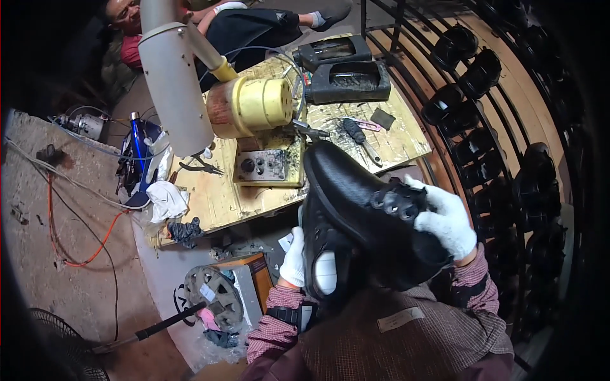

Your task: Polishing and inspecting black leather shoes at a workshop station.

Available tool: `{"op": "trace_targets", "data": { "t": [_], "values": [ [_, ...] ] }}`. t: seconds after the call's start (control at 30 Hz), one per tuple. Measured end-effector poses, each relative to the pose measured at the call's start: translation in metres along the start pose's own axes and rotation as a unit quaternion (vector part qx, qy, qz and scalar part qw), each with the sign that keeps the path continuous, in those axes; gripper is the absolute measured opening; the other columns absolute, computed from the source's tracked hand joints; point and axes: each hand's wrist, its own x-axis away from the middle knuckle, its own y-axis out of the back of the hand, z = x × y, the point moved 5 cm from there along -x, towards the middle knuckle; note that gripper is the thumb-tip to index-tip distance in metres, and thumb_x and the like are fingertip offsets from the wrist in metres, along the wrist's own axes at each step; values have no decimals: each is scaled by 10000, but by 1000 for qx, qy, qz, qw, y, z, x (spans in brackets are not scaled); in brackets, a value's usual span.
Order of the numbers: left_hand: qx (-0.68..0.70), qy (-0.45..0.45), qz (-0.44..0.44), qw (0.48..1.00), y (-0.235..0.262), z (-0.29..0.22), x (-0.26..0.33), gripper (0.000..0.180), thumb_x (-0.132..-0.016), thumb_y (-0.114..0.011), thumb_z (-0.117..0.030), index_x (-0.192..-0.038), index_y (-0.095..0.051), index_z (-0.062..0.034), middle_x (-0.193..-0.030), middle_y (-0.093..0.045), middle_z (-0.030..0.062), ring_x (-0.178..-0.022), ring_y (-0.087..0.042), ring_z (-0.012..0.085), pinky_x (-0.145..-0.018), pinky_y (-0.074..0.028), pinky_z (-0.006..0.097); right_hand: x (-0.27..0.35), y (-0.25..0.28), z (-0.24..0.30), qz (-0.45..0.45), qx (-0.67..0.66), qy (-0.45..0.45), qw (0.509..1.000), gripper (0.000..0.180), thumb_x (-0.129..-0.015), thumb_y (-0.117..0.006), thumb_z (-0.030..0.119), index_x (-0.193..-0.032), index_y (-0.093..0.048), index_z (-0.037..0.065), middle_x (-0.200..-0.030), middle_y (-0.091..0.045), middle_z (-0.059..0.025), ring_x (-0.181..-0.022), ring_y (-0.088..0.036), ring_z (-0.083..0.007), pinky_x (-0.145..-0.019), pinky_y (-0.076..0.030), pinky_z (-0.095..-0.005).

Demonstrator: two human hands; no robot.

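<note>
In front of my body I hold a pair of black shoes. The upper black shoe point(353, 184) points its toe away from me toward the workbench, tilted on its side. My right hand point(448, 219), in a white knitted glove, is closed around its heel and collar near the lace holes. Under and to the left of it is a second black shoe point(312, 232), partly hidden, with a white patch showing at its lower end. My gloved left hand point(293, 261) grips that shoe's outer left side; most of its fingers are hidden.
A wooden workbench point(406, 143) carries a yellow-headed machine point(260, 105), a control box point(262, 166), pliers point(202, 167), a brush point(362, 138) and two black housings point(351, 82). Racks of black shoes point(478, 73) stand right. A fan point(60, 346) is lower left. Another person point(248, 32) sits beyond.
</note>
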Motion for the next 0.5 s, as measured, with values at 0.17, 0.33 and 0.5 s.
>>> {"op": "trace_targets", "data": {
  "t": [0.17,0.33,0.5],
  "values": [
    [-352,-328,-31,876,-32,-49,40,755,-1078,-590,-399,-1597,-326,82,-1516,-551,190,-1286,-611,200,-1045,-484,279,-10,-55,14,5,193,149,970,572,-849,-702,23,-1412,-621,-34,-1331,-695,-243,-1231,-692,-289,-1071,-513,-347],
    [-158,-279,83,943,-51,-43,54,1155,-844,-566,-866,-1588,-377,-3,-1442,-594,121,-1287,-592,271,-1091,-504,415,-13,-126,14,108,277,335,894,562,-860,-735,32,-1409,-624,4,-1328,-693,-208,-1142,-723,-339,-986,-575,-376],
    [48,-201,105,973,-43,-67,48,747,-1047,-461,-593,-1533,-420,-27,-1428,-557,207,-1258,-594,339,-1156,-468,516,-12,-118,-1,208,126,193,951,515,-909,-657,-127,-1414,-596,-46,-1419,-631,-212,-1327,-629,-294,-1127,-503,-379]
  ]
}}
